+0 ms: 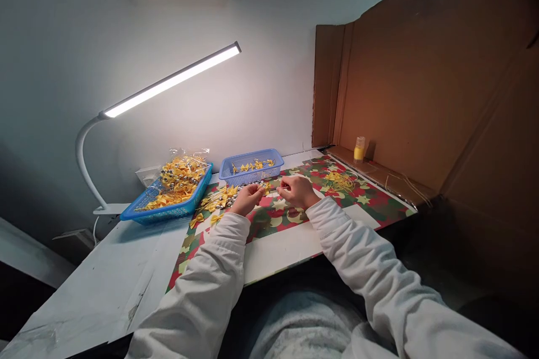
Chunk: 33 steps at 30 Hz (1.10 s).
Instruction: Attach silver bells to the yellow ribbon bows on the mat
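Over the patterned mat, my left hand (248,199) is closed, thumb and fingers pinched together. A small yellow ribbon bow (266,185) shows at its fingertips; whether it is held or lies behind them is hard to tell. My right hand (297,191) is also closed in a pinch, a short gap away. A thin, dark strand (272,189) spans the gap between both sets of fingertips. Just left of my left hand lies a heap of yellow ribbon bows (217,200) on thin stems, with shiny silver bells (231,197) among them.
A blue basket (143,215) piled with yellow bows and bells stands at the left, beside a lit lamp (172,79). Behind my hands is a smaller blue basket (251,175) with bows. Yellow strands (339,180) lie right, near a small yellow bottle (359,150) and cardboard wall (400,84).
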Tool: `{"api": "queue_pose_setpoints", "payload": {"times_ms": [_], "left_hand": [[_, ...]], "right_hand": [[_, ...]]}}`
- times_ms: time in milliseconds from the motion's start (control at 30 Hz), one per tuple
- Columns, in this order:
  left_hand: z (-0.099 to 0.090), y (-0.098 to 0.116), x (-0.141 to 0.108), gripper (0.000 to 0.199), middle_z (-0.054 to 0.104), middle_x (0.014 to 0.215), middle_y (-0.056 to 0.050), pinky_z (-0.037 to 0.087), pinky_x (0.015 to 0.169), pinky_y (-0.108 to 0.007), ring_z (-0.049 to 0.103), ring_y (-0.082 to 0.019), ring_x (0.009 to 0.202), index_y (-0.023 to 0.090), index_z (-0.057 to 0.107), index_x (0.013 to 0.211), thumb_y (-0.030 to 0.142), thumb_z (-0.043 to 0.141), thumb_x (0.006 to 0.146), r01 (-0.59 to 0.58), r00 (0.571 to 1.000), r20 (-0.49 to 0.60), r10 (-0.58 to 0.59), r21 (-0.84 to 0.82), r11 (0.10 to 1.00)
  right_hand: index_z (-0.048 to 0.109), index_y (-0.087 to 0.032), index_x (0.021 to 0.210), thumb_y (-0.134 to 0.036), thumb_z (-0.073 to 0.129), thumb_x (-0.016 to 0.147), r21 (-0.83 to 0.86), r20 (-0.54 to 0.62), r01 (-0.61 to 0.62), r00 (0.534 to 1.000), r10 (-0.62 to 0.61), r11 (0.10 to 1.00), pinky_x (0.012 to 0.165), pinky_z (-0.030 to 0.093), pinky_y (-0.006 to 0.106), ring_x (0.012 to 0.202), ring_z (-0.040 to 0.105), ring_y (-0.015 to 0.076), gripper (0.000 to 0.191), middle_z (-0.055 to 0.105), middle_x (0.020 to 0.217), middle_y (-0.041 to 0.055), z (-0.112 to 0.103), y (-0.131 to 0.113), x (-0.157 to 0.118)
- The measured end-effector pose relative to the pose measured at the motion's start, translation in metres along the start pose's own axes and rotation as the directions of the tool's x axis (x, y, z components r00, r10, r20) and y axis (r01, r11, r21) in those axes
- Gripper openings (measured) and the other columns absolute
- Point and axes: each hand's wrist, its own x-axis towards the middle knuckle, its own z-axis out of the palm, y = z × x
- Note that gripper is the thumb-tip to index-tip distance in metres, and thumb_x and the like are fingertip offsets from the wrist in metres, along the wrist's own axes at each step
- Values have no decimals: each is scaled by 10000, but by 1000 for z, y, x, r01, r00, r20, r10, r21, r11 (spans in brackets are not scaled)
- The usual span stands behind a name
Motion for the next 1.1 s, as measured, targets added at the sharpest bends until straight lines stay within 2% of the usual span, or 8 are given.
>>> {"api": "queue_pose_setpoints", "payload": {"times_ms": [333, 967, 1100], "left_hand": [[0, 0, -1, 353, 423, 453, 53, 330, 462, -214, 386, -74, 429, 180, 438, 546, 470, 584, 686, -62, 998, -3, 62, 52, 997], [-1, 1, -3, 359, 380, 476, 59, 262, 447, -203, 321, -72, 467, 182, 418, 542, 478, 557, 693, -110, 993, -14, 114, 164, 980], [-1, 0, -2, 354, 399, 481, 54, 281, 457, -204, 341, -74, 474, 179, 426, 545, 468, 555, 703, -120, 993, 11, 119, 160, 980]], "right_hand": [[602, -192, 764, -406, 479, 822, -88, -6, -38, 999, 37, 995, 576, 235, 254, 639, 520, 142, 254, 637, 700, 18, -1, -6, -1], [611, -194, 728, -431, 511, 810, -34, 5, -85, 996, 85, 996, 566, 248, 254, 618, 510, 139, 270, 609, 649, 11, 3, -5, 0], [606, -191, 724, -425, 510, 813, 9, 16, -79, 997, 79, 997, 566, 253, 246, 620, 506, 132, 268, 606, 651, 6, 5, -4, 0]]}}
